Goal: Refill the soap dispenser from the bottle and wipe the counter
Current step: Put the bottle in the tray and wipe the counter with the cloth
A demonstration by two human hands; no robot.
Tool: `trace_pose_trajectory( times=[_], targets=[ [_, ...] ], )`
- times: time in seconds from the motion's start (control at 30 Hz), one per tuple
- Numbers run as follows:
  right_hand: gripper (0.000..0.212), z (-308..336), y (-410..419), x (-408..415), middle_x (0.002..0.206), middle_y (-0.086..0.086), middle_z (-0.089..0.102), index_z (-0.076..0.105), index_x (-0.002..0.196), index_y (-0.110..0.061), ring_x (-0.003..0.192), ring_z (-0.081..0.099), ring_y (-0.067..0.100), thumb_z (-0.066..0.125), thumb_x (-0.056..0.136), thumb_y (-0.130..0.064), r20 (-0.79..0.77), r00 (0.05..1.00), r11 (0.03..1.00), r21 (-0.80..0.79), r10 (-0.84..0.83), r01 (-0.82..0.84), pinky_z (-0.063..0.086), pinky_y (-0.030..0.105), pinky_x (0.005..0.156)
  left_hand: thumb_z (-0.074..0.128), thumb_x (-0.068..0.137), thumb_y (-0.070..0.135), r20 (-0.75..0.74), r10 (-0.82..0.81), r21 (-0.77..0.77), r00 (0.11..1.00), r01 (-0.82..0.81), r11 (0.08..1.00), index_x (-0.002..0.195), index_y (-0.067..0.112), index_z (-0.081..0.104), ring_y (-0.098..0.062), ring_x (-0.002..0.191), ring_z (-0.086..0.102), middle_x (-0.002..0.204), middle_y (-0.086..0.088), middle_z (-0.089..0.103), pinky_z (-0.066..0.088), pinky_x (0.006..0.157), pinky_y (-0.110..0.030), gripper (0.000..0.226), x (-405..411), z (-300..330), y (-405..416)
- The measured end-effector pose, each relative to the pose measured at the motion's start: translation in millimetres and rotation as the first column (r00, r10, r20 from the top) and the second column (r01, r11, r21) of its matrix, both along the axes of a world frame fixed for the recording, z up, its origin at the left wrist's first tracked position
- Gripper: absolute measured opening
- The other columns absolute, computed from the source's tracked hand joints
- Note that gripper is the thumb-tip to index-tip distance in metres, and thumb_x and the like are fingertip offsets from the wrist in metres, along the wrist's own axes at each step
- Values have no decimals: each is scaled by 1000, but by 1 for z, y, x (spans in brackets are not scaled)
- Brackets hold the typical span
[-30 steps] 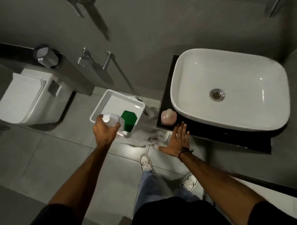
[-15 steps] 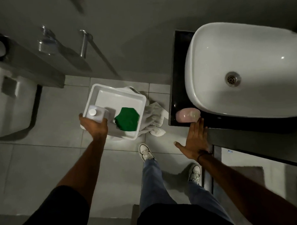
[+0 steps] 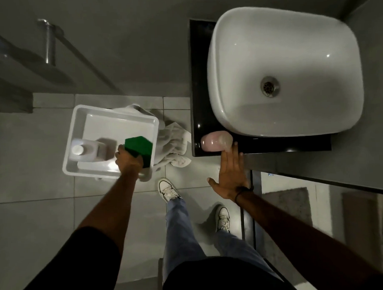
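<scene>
Head view: left hand [image 3: 130, 161] closes on the green sponge [image 3: 139, 147] at the tub's [image 3: 77, 125] near-right corner; right hand [image 3: 230, 176] rests spread flat at the counter [image 3: 197, 90] edge. Lift straight, clear of the bottle [image 3: 86, 149].

1. A grey tiled floor [image 3: 43, 215] carries a white plastic tub [image 3: 76, 129]; a crumpled pale towel [image 3: 175, 143] lies on the tiles, touching the tub's right side.
2. Two white sneakers [image 3: 167, 189] stand on the tiles near the towel.
3. A glossy black counter [image 3: 198, 79] holds a white basin [image 3: 237, 56] and, at its near left corner, a pink soap dispenser [image 3: 215, 140] just beside the basin.
</scene>
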State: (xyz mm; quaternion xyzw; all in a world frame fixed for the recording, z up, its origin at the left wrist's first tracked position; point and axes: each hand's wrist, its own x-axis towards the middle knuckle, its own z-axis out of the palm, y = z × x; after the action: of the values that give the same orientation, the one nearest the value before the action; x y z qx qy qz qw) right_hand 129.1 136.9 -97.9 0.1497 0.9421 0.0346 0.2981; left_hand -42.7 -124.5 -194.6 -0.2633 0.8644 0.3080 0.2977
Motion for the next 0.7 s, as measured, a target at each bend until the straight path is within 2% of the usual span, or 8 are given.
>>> trace_pose_trajectory(
  times=[0.1,0.27,0.33,0.4,0.47,0.53,0.63,0.7],
  targets=[
    [122,5,6,3,162,24,-25,-16,155,0,151,-24,40,54,83,-69,-27,1000,997,-72,12,-14,2,55,125,74,85,8,41,197,79,980,-199,977,134,2,55,-40,124,58,135,-21,61,51,104,-45,53,12,10,-3],
    [114,20,24,13,164,18,-25,-14,157,-3,153,-21,32,58,86,-56,-104,994,969,-243,20,-45,0,47,127,75,86,8,-70,392,209,917,-371,905,136,4,56,-37,120,62,134,-19,64,52,101,-42,53,46,62,7],
    [102,27,28,23,167,15,-17,-4,159,-5,155,-14,29,56,90,-48,-163,987,936,-348,-11,-47,7,44,128,74,87,9,-77,447,310,891,-405,860,134,4,58,-36,117,63,130,-20,66,53,101,-42,50,68,86,16],
    [82,32,29,31,169,11,9,20,159,-7,156,10,25,57,93,-39,-234,958,868,-496,-166,29,21,39,125,71,89,7,-36,483,442,875,-419,793,131,1,59,-34,109,66,125,-20,67,57,91,-40,44,96,109,31],
    [60,43,28,31,154,6,47,46,146,-12,141,43,21,62,94,-37,-151,896,697,-687,-417,208,38,35,116,67,91,2,37,474,578,880,-406,708,127,-2,60,-29,97,70,120,-20,69,59,77,-35,37,126,132,54],
    [36,53,28,29,118,-11,72,66,120,-21,113,65,8,71,90,-41,81,788,378,-844,-610,380,53,30,95,64,92,-1,113,435,668,894,-392,632,126,-5,62,-30,93,72,115,-20,72,63,72,-32,34,156,149,85],
    [31,62,41,33,98,-10,78,73,106,-19,97,74,12,81,82,-36,441,648,-81,-858,-620,506,60,31,85,64,92,-2,184,347,747,920,-361,559,121,-3,66,-35,96,75,112,-22,75,65,74,-36,30,186,164,133],
    [32,63,61,44,101,1,79,74,111,-15,97,75,21,83,81,-23,540,581,-222,-819,-609,529,61,38,87,67,91,0,164,246,756,955,-282,591,117,0,68,-30,90,78,106,-19,78,63,68,-34,27,197,171,158]
  ],
)
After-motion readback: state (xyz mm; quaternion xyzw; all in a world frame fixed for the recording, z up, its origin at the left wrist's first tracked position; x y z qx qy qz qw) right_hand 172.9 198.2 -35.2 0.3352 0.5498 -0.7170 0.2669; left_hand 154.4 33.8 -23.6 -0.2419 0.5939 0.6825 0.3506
